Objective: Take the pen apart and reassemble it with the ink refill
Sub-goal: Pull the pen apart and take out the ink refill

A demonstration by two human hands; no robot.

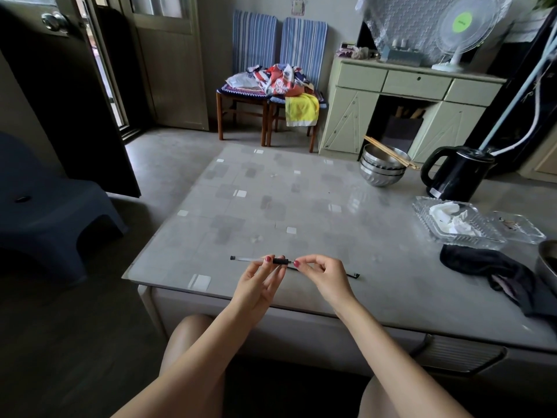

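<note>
Left hand (261,282) pinches clear pen barrel (253,259) by its ribbed black grip; right hand (322,274) pinches its tip.

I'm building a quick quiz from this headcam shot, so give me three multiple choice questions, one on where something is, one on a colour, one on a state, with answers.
1. Where does the black kettle stand?
A. on the table's far right part
B. on a chair
C. on the floor by the door

2. What colour is the grip section of the pen?
A. yellow
B. black
C. white

3. How is the pen held?
A. lying untouched on the table
B. in the left hand alone
C. between both hands, the right hand pinching the tip end

Answers: 1 A, the kettle sits on the tabletop right of the stacked steel bowls. 2 B, the ribbed grip between the fingertips is black. 3 C, each hand pinches one side of the grip above the table.
</note>
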